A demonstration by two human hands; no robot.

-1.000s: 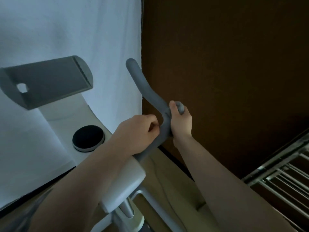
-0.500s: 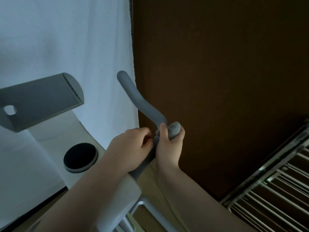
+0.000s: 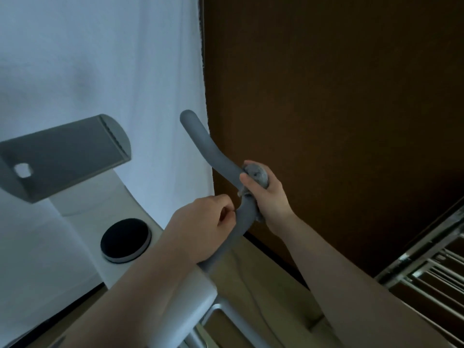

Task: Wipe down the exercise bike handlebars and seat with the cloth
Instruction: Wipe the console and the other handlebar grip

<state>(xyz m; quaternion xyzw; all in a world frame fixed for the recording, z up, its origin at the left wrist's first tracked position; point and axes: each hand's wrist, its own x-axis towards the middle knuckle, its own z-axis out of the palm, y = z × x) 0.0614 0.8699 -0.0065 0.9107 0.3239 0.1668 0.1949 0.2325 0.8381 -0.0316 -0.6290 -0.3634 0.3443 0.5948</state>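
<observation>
A grey curved handlebar (image 3: 206,146) of the exercise bike rises from the white bike body (image 3: 105,212) toward the upper middle. My right hand (image 3: 266,194) is wrapped around the bar's bend with a grey cloth (image 3: 256,172) bunched under its fingers against the bar. My left hand (image 3: 200,227) grips the same bar just below, fingers closed around it. The seat is out of view.
A grey tablet holder (image 3: 62,154) juts out at the left above the body. A round black knob (image 3: 125,239) sits on the white body. White curtain (image 3: 100,59) behind, dark brown wall (image 3: 326,96) to the right, a metal rack (image 3: 426,270) at lower right.
My right hand with the cloth has slid a little up along the bar's bend. My left hand has kept its grip below it. The view has shifted slightly.
</observation>
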